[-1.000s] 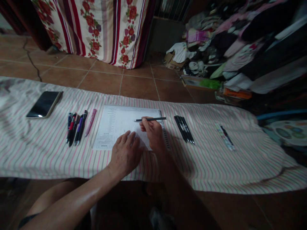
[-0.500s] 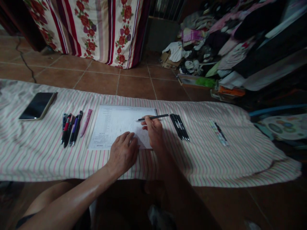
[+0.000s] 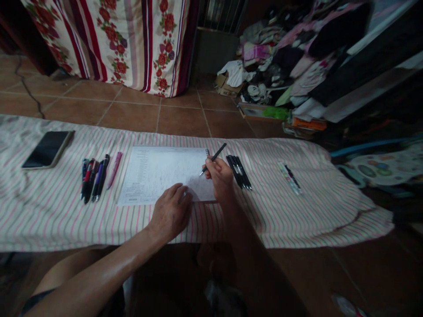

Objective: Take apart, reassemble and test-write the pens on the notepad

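Your pen tilted tip-down, gripped in your right hand; your open left hand rested on the paper form.

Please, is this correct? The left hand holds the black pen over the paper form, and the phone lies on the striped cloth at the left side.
Not correct: the head view shows the black pen in the right hand, not the left hand. The rest is right.

Right hand grips a black pen; left hand rests on a printed form.
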### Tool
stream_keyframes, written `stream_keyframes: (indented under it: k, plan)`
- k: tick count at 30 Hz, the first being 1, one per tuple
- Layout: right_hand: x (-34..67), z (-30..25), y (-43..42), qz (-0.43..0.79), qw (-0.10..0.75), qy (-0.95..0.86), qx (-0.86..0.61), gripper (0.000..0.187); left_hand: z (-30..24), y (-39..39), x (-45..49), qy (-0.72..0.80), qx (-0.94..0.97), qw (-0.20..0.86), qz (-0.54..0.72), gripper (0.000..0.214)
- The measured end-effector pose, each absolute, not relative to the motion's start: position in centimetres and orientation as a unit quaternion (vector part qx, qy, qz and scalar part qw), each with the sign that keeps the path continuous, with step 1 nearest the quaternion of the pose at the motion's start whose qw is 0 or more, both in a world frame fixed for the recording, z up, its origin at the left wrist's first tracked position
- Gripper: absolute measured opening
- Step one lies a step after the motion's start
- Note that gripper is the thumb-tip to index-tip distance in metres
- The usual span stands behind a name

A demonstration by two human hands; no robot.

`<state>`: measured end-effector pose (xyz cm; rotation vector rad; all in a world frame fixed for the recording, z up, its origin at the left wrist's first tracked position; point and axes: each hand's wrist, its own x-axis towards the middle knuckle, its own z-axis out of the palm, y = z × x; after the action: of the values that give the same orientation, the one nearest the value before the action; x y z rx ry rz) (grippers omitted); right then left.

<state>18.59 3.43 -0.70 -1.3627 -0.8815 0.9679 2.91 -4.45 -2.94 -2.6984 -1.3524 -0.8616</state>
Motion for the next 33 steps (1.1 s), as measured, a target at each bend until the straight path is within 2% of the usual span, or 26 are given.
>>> stream_keyframes:
  k: [3, 18, 28, 33]
  plan:
    - [19.3, -0.3, 3.0, 0.416, 0.544, -0.408, -0.603, 0.032, -3.0, -4.9, 2.7, -0.413, -0.869, -0.006, -0.272, 0.023]
    - [19.9, -1.4, 1.9, 0.435, 0.377, -0.51, -0.639, 0.027, -3.0, -5.8, 0.6, -0.398, -0.882, -0.019, -0.25, 0.025]
    - [20.7, -2.1, 2.0, 0.42, 0.349, -0.555, -0.627, 0.031, -2.3, -5.2, -0.3, -0.437, -0.862, 0.021, -0.257, 0.022]
    - [20.7, -1.8, 2.0, 0.442, 0.367, -0.529, -0.625, 0.032, -2.2, -5.2, -0.2, -0.439, -0.862, 0.019, -0.255, 0.023]
